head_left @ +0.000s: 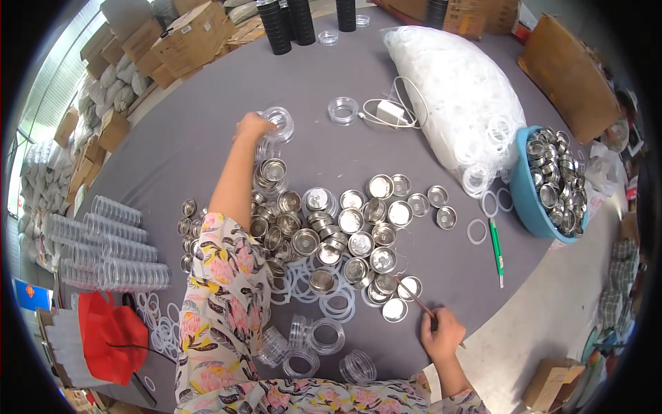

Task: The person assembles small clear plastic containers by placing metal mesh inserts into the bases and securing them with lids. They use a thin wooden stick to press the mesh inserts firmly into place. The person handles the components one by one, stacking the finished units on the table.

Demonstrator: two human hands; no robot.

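My left hand (255,127) stretches out to the far left of the pile, its fingers closed on the edge of a clear plastic ring (288,125). More clear rings (266,150) lie just below that hand. Near the table's right front edge, my right hand (443,334) grips a thin brown rod (418,301). The rod's tip points up and left, over the shiny metal cups (409,287). Many such round cups (360,243) are heaped across the middle, some open side up. Flat white sealing rings (336,303) lie beneath and in front of them.
Stacked clear cups (134,273) stand at left beside a red cloth bag (114,338). A large bag of white rings (458,90), a blue basin (529,186) of metal cups, a green cutter (496,252) and a white charger (389,112) occupy the right. Black stacks (276,27) stand far back.
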